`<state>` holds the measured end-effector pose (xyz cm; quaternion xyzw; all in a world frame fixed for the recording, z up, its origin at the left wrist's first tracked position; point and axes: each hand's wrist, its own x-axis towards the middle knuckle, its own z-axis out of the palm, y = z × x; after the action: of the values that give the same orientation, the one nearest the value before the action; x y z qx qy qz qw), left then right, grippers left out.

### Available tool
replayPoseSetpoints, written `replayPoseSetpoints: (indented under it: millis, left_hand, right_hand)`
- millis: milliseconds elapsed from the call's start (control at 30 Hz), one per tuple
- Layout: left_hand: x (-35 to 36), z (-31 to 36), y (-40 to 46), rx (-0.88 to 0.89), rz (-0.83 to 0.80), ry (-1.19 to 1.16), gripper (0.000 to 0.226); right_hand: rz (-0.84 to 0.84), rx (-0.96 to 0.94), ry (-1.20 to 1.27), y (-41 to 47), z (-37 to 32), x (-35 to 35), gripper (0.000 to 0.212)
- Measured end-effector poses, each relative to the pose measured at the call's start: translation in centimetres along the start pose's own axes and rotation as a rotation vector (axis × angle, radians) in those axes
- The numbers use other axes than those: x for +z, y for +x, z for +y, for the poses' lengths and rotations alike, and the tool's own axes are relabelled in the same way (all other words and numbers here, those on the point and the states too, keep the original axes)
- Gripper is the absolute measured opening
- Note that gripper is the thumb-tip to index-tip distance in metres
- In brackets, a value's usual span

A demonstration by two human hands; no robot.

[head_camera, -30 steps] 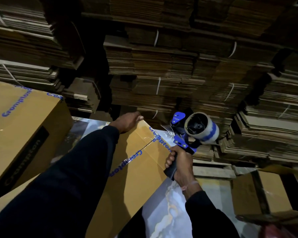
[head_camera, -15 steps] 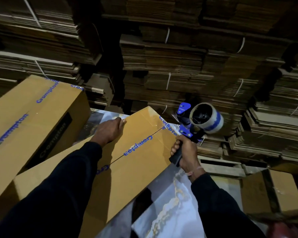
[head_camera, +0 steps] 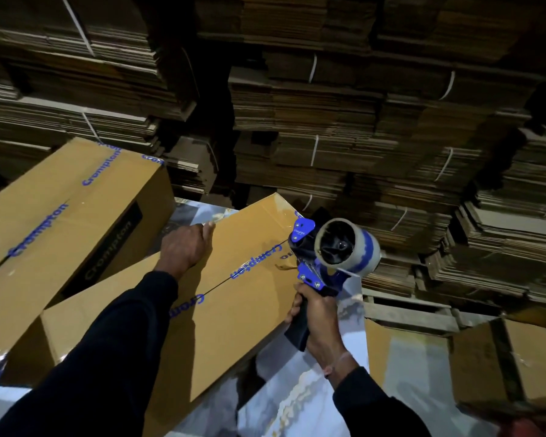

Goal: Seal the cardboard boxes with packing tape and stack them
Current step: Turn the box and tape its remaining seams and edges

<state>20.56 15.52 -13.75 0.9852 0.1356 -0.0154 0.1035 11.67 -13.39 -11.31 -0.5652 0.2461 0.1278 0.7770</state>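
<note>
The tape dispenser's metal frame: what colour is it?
Blue, on the tape dispenser, clearest in the head view.

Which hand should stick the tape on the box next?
The right hand: it grips the tape gun at the box seam's end. The left hand rests on the box edge, steadying it.

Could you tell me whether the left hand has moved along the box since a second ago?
Yes. The left hand has slid back along the box's left edge, from the far corner toward the person; it now rests well short of that corner.
</note>
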Motion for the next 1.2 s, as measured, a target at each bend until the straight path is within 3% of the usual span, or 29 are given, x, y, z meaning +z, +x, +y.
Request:
replayPoseSetpoints:
  millis: [133,267,333,400,633,733,800,867,933,1033,1133,1200]
  left_hand:
    - [-0.2,0.5,1.0,-0.049,-0.014,-0.092,0.07]
    - [-0.4,1.7,2.8,-0.183,-0.181,-0.261,0.069]
    - [-0.5,2.6,3.1,-0.221,-0.219,-0.347,0.063]
    - [-0.6,3.9,2.8,-0.223,-0.232,-0.416,0.053]
    - [2.0,5.5,1.0,-0.115,-0.299,-0.634,0.047]
    - [2.7,5.3,-0.1,0.04,-0.208,-0.648,0.06]
    - [2.2,5.8,-0.7,0.136,-0.154,-0.467,0.063]
    - [1.5,6.9,-1.5,0.346,-0.071,-0.29,0.06]
    - [1.4,8.4,-2.2,0.639,-0.01,-0.262,0.058]
    - [1.3,12.1,-3.3,0.959,-0.07,-0.229,0.065]
    - [0.7,17.3,-5.2,1.283,-0.081,-0.215,0.052]
    - [1.7,19.5,-5.5,1.403,-0.104,-0.19,0.05]
  right_hand:
    - [0.002,-0.047,-0.034,3.0,-1.7,0.2,0.02]
    - [-0.01,-0.058,-0.113,8.1,-5.4,0.7,0.033]
    - [-0.012,-0.081,-0.195,11.1,-7.9,0.9,0.026]
    - [-0.014,-0.102,-0.296,13.8,-10.4,1.1,0.019]
    - [-0.059,-0.054,-0.49,16.9,-14.9,0.6,0.035]
    - [-0.089,0.009,-0.347,16.5,-14.8,0.2,0.019]
    - [-0.102,0.043,-0.26,16.0,-14.7,0.2,0.016]
    - [-0.109,0.059,-0.207,15.4,-15.0,0.2,0.017]
    - [-0.104,0.072,-0.172,15.0,-15.6,0.3,0.017]
    - [-0.118,0.114,-0.15,14.3,-16.8,0.1,0.019]
    - [-0.158,0.145,-0.168,13.4,-17.7,-0.2,0.029]
    - [-0.172,0.156,-0.164,12.8,-18.2,-0.1,0.033]
